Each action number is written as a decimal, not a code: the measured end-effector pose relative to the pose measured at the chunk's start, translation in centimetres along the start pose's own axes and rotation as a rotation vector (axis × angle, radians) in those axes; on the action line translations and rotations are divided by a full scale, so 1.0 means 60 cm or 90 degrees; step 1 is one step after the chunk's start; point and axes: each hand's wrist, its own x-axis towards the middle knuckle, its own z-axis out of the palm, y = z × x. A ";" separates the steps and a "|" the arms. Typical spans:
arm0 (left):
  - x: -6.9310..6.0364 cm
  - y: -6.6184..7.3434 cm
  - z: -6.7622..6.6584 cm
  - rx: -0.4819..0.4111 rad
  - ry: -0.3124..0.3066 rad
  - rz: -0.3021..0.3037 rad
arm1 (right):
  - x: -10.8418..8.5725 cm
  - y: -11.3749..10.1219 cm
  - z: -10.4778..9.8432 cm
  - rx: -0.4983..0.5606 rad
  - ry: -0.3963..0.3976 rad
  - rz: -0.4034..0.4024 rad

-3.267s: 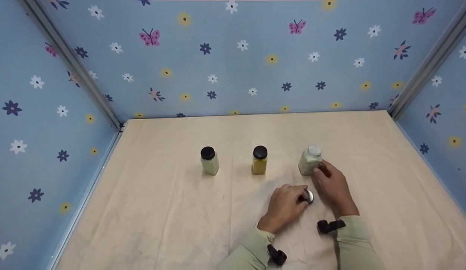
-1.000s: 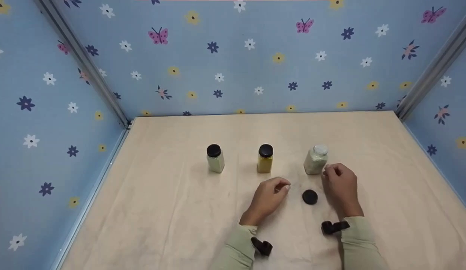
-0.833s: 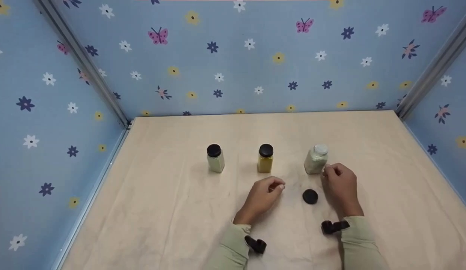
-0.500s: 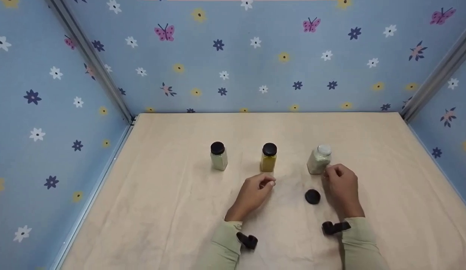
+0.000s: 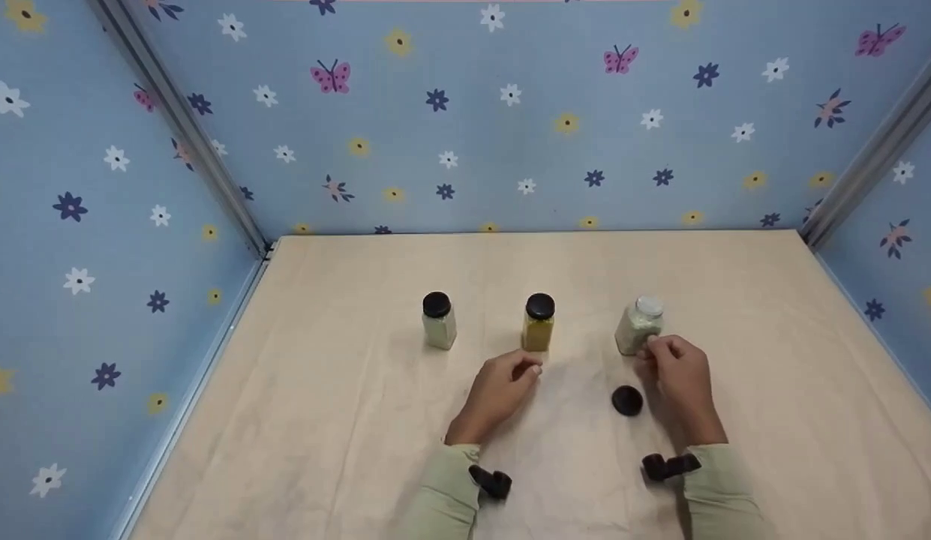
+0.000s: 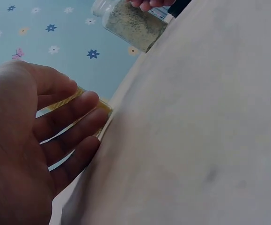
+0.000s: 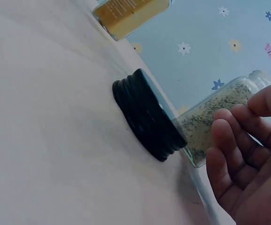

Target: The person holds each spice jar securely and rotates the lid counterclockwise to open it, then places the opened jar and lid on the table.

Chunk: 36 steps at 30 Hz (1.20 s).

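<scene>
On the right of the table an uncapped glass spice jar [image 5: 639,328] with flecked green herbs stands upright. My right hand [image 5: 683,379] is at its near right side, fingers loosely bent and not wrapped round it; whether the fingertips [image 7: 223,133] touch the glass, I cannot tell. Between the hands, nearer me, lies the jar's black screw lid [image 7: 147,117], top up. In front of a black-capped jar of yellow powder [image 5: 538,330] rests my left hand [image 5: 499,390], relaxed and holding nothing. Its fingers [image 6: 74,126] partly hide that jar in the left wrist view.
Farther left stands a black-capped jar of pale green contents [image 5: 439,326]. A cream cloth [image 5: 322,420] covers the table. Blue flowered panels [image 5: 465,135] close off the back and both sides, with grey metal posts at the corners.
My left hand has put the black lid down on the cloth and drawn back left to before the yellow jar. My right hand has let go of the uncapped jar but stays beside it.
</scene>
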 end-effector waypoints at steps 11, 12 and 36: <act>-0.006 -0.008 0.000 0.014 0.003 0.003 | -0.022 -0.011 0.023 0.036 -0.010 0.003; -0.006 -0.009 0.001 0.013 0.002 0.004 | -0.023 -0.011 0.025 0.042 -0.011 0.003; 0.004 -0.005 0.006 0.052 -0.013 -0.034 | -0.036 -0.049 0.107 0.079 -0.075 -0.034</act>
